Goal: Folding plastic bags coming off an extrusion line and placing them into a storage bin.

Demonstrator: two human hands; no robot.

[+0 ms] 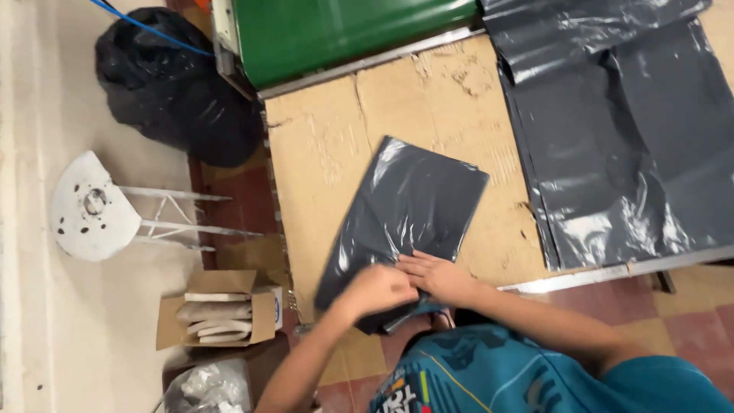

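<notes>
A folded dark grey plastic bag (409, 210) lies slantwise on the cardboard-covered table (336, 138). Its near end hangs over the table's front edge. My left hand (375, 291) is curled on the bag's near end, fingers closed on the plastic. My right hand (440, 275) lies flat on the bag right beside it, fingers spread and pressing down. The two hands touch each other.
A stack of flat dark grey plastic bags (634, 145) covers the table's right side. A green machine (336, 30) stands at the back. On the floor at left are a filled black bag (172, 84), a tipped white stool (95, 210) and an open cardboard box (218, 310).
</notes>
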